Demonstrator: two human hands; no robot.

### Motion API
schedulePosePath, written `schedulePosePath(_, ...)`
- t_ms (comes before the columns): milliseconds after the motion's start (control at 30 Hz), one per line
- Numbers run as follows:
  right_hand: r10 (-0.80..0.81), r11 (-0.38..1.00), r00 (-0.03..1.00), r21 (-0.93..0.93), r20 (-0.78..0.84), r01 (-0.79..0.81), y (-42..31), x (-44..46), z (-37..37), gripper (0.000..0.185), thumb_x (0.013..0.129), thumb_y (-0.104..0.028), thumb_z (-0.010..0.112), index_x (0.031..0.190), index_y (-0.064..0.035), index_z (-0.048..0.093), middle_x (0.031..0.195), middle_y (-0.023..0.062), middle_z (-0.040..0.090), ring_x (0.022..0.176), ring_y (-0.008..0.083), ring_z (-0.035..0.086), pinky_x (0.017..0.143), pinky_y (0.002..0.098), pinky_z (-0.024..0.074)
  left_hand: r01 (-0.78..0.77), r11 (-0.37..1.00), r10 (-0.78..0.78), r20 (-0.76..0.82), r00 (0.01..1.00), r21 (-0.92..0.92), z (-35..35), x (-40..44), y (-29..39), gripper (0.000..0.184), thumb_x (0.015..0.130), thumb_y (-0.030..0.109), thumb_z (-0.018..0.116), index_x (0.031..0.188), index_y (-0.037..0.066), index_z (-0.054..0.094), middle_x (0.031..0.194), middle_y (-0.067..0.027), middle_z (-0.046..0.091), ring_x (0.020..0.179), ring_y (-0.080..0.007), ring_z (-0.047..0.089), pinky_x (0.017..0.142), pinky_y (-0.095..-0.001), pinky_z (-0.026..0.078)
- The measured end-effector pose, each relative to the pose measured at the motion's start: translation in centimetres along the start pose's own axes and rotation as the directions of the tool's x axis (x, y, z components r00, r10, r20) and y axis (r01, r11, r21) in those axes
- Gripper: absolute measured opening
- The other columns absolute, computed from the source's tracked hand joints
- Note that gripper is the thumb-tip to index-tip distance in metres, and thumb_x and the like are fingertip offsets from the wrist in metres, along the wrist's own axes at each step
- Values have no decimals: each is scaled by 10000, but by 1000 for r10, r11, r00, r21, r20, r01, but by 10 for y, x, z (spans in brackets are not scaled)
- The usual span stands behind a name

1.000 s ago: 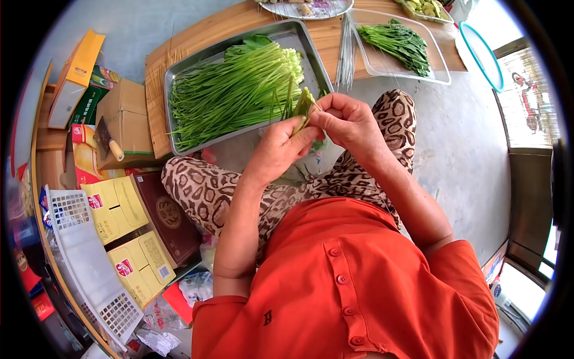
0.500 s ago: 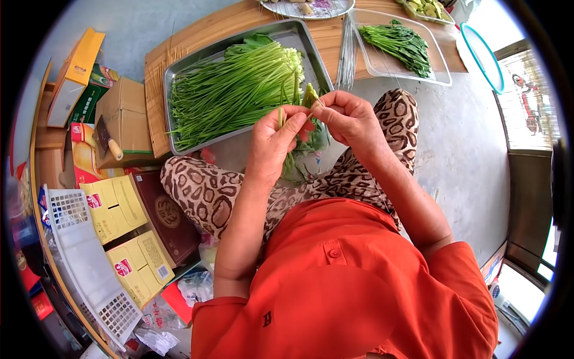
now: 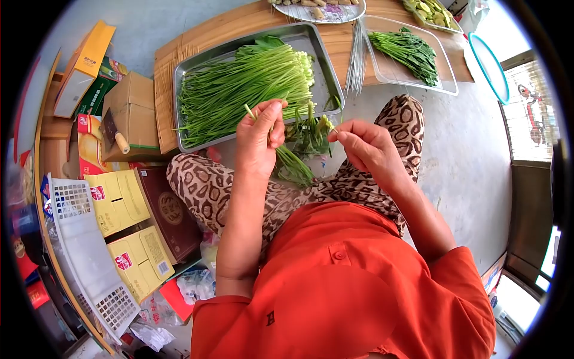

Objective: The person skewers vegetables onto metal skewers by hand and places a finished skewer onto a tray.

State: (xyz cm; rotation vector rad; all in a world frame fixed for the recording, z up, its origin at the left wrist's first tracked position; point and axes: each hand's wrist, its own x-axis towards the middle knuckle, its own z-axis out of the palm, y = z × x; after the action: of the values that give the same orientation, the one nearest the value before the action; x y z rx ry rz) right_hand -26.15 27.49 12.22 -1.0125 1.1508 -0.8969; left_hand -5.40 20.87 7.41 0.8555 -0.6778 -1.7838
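Observation:
My left hand (image 3: 259,134) is closed round a few green stems (image 3: 291,163), whose leafy ends hang down over my lap. To its right, my right hand (image 3: 365,143) pinches the end of a thin skewer, with a green leafy bunch (image 3: 312,133) hanging at the skewer's other end. The hands are apart. Just beyond them, a metal tray (image 3: 330,72) holds a large pile of long green stalks (image 3: 239,90), pale ends to the right. Loose metal skewers (image 3: 357,57) lie on the wooden table right of the tray.
A clear container (image 3: 445,75) of leafy greens stands at the right of the table (image 3: 164,90). Behind are a plate (image 3: 353,13) of cut pieces and a tub of green slices (image 3: 431,13). Left are cardboard boxes (image 3: 131,113), a knife (image 3: 122,142) and a white basket (image 3: 89,251).
My hands have moved apart. My left hand has drawn left with the stems, and the leafy bunch now hangs from the skewer by my right hand. The view has shifted slightly.

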Motion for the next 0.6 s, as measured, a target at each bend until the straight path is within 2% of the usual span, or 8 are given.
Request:
schedulePosePath(267,5,1000,998,30,70,-7,4,-1,7,217,971,-204,529,984,-15,635,560,-90,412,458,0,329,426,180,238,17,999,-19,-48,999,-39,3,2,1,262,840,209,708,986,6,627,755,17,580,500,-55,415,442,-201,297)
schedulePosePath(500,12,999,997,43,77,-15,3,1,7,213,970,-198,528,979,-14,635,563,-86,418,457,-1,335,422,180,238,20,1000,-21,-73,997,-11,7,1,2,252,841,202,707,989,14,630,762,19,584,503,-51,412,451,-197,299)
schedulePosePath(600,28,999,997,20,72,-29,1,1,6,202,971,-174,518,990,-5,626,591,-90,406,501,2,337,449,182,264,17,1000,-18,-67,998,-7,6,1,1,233,850,194,695,983,14,630,755,22,573,507,-49,408,454,-195,298)
